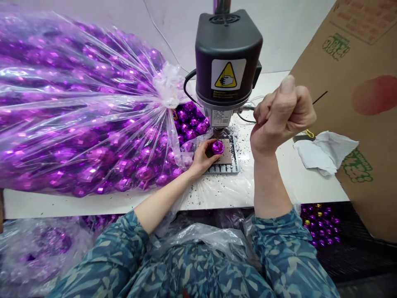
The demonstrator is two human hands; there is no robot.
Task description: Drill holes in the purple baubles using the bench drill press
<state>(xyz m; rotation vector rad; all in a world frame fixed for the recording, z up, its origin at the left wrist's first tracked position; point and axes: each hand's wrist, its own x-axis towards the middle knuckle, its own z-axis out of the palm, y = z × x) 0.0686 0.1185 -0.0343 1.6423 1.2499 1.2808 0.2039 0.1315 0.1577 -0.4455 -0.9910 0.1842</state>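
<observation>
My left hand is closed around the side of a shiny purple bauble, thumb and fingers on it. The bauble sits on a square board on the slotted metal base of a black bench drill press. Directly above it is the drill chuck; whether a bit touches the bauble I cannot tell. Raised at the machine's right side, my right hand makes a fist around what looks like the press's lever, mostly hidden by the fingers. A thin dark rod shows beyond the knuckles.
A big tied clear bag of purple baubles fills the left of the white table. More loose baubles lie behind my left hand. Dark shavings surround the base. At right are crumpled white paper, a cardboard box and baubles below.
</observation>
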